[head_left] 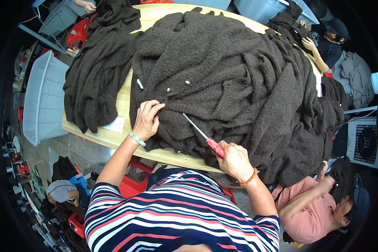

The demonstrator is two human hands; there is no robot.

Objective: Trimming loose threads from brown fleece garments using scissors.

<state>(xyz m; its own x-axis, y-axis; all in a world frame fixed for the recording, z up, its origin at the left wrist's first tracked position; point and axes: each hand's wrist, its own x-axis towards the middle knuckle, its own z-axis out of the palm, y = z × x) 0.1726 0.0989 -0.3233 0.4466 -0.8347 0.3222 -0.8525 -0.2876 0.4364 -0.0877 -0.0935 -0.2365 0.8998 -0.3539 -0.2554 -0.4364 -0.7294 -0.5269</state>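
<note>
A big heap of dark brown knitted fabric (pixel 235 84) covers most of the table before me. My left hand (pixel 145 119), a pale bangle at its wrist, rests on the heap's near left edge, thumb and fingers drawn together on a bit of the knit. In my right hand (pixel 235 160), with orange beads at the wrist, is a red-handled tool (pixel 215 147) with a long thin metal shaft. Its tip points up and left, over the fabric and a short way right of my left hand; I cannot tell whether it touches. Small white bits (pixel 187 82) lie on the knit beyond.
More brown knit (pixel 97 84) hangs over the left end of the yellow wooden table (pixel 172 157). A white tub (pixel 42 101) stands to the left. One person (pixel 329 40) handles fabric at far right; another in pink (pixel 308 206) sits at near right. Red stools (pixel 134 185) are below the table.
</note>
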